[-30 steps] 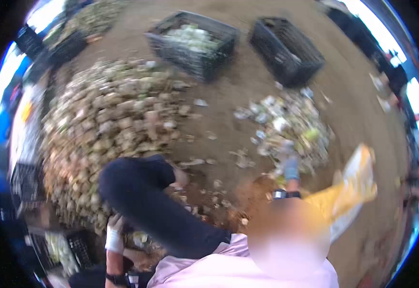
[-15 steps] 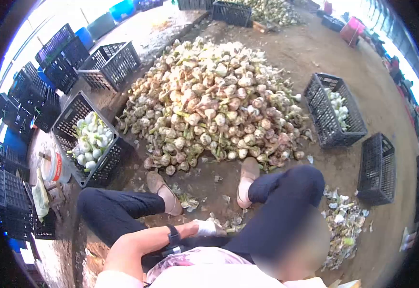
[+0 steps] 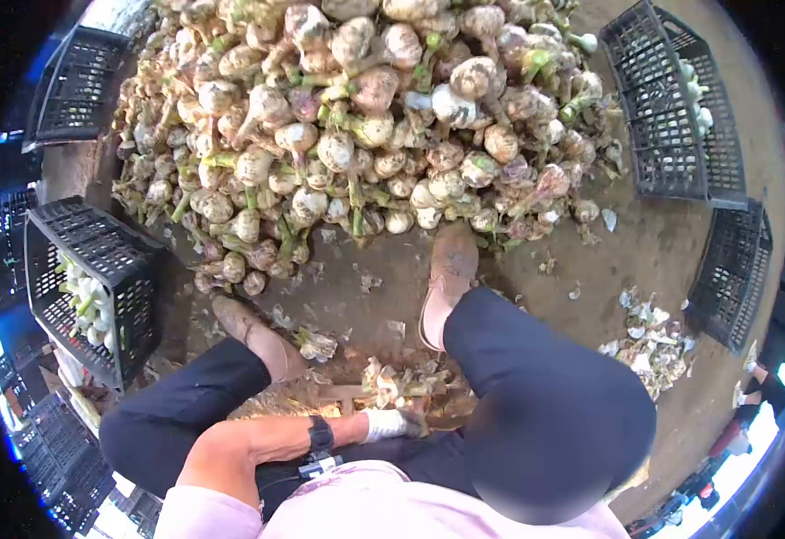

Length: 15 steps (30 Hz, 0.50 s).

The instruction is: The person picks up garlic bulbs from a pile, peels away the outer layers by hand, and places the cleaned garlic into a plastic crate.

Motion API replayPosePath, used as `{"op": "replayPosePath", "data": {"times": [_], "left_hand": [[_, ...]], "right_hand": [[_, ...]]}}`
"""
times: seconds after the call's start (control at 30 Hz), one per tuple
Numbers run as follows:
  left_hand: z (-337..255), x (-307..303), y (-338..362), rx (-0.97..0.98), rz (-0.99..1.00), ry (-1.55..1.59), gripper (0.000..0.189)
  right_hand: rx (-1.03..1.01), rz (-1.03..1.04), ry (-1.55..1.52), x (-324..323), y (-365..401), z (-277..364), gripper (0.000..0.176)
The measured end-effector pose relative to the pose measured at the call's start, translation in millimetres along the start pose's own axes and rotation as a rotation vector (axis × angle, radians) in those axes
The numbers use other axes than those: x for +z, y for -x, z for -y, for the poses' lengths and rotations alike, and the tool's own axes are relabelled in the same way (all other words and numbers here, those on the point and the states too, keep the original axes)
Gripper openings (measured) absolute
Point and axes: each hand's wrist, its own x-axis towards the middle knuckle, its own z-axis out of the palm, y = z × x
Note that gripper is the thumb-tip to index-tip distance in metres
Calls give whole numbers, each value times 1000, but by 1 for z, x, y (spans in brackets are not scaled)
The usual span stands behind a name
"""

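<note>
My left hand, in a whitish glove with greyish, dirty fingers, is low between my knees. Its fingers look curled together; what they hold, if anything, cannot be made out. Just beyond it lie pale garlic peelings and trimmed scraps on the ground. A dark band circles my left wrist. My right hand does not show; a blurred patch covers the area by my right knee. In front of my feet rises a large heap of soil-stained garlic bulbs with stems on.
At left, a black crate holds cleaner white garlic. Another black crate with white bulbs stands at right, beside a further crate. Peelings are piled right of my knee. Stacked crates line the far left.
My view has tipped down and come closer to the heap, so the heap looks larger and higher in view. My left hand stays low between my knees.
</note>
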Motion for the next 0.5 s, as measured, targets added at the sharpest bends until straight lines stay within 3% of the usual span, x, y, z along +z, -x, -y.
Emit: {"op": "replayPosePath", "data": {"times": [0.1, 0.17, 0.2, 0.23, 0.3, 0.37, 0.43, 0.47, 0.5], "left_hand": [[-40, -4, 1, 271, -122, -501, 28], [-44, -31, -23, 366, -80, -393, 29], [-71, -30, -14, 348, -214, -562, 33], [-120, -18, 19, -15, -236, -637, 38], [-84, -52, -8, 115, -413, -706, 31], [-117, -65, 32, 181, -624, -1084, 29], [-163, -65, 93, 578, -787, -1174, 17], [-164, -111, 89, 710, -911, -1342, 13], [-191, -95, 120, 868, -1322, -1554, 15]], "right_hand": [[-21, -17, -12, 0, -6, 1, 21], [-57, -48, -15, 3, -19, -1, 21], [-74, -61, -22, 5, -26, -1, 21], [-85, -75, -24, 4, -30, -3, 21], [-104, -97, -29, 0, -37, -7, 21], [-121, -123, -27, -4, -49, -12, 21], [-133, -131, -18, -11, -57, -17, 21], [-144, -131, -6, -16, -59, -18, 21], [-149, -133, 9, -20, -62, -20, 21]]}}
